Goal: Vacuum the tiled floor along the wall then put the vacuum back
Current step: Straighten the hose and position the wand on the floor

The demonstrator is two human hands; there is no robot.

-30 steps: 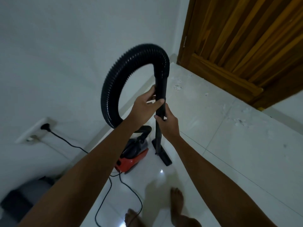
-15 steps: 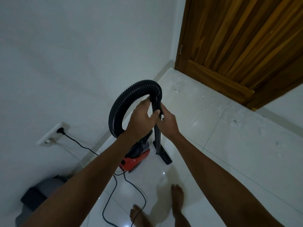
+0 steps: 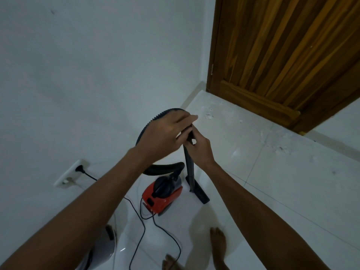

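two bare feet (image 3: 218, 244) stand on the shiny tiled floor (image 3: 282, 191) at the bottom of the view, and a thin black cord (image 3: 140, 227) loops on the tiles just beside them. the cord runs up to a plug (image 3: 80, 168) in the wall socket (image 3: 70, 173) on the left, so the machine can probably get power. a grey thing (image 3: 101, 250) sits low on the left, but it is too cut off to tell what it is. a bit farther on, the small red vacuum (image 3: 162, 195) rests on the floor near the wall (image 3: 87, 65). right next to it the black tube (image 3: 190, 168) stands almost straight up, with its flat nozzle (image 3: 199, 192) touching the tiles. the right hand (image 3: 198, 148) wraps its fingers round the top of the tube, most likely to keep it steady. the left hand (image 3: 167, 131) lies over the bendy black hose (image 3: 155, 119) where it meets the tube, with its fingers mostly straight and pressing, not closed round it. it looks like the two hands are pushing the hose and tube together, or getting a good hold before cleaning. past the hands, white crumbs (image 3: 209, 116) and dusty marks lie on the tiles near the corner. these are likely what needs sucking up. farthest away is a brown wooden door (image 3: 282, 55), which is closed.
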